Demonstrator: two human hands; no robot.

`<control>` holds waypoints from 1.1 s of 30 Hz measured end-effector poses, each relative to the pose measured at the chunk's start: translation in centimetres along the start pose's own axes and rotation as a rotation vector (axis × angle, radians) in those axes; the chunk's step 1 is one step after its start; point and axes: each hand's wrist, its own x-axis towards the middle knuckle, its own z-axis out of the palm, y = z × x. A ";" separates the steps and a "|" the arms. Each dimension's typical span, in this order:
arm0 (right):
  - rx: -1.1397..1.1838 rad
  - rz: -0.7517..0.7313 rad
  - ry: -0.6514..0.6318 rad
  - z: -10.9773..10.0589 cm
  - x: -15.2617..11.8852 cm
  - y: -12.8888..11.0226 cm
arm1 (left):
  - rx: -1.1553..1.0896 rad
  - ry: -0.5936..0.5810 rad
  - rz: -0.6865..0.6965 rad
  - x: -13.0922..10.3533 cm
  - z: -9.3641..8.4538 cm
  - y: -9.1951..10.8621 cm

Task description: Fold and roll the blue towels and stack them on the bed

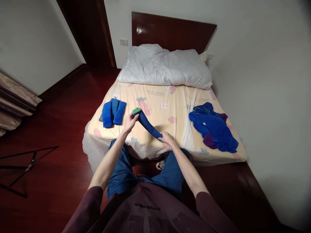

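Note:
Held between my hands above the near side of the bed is a long blue towel (148,125), folded into a narrow strip, with green edging showing in layers at its upper left end. My left hand (131,122) grips that green end, and my right hand (167,138) pinches the lower right end. The towel slants down from left to right and sags slightly in the middle. Left of my left hand lie several folded blue towels (119,113) close together. A loose, crumpled heap of blue cloths (215,127) with green edging rests farther right, with a purple cloth (209,141) partly under it.
The bed's patterned sheet (165,97) is wrinkled near the heap. A white quilt (167,68) lies across the head end, before a dark wooden headboard (170,32). Black metal stand legs (29,167) are on the floor at left, and a curtain (14,100) hangs beyond.

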 end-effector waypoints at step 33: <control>0.706 -0.214 -0.040 5.4 15.9 -27.6 | 0.767 -0.122 0.394 5.9 -11.9 14.2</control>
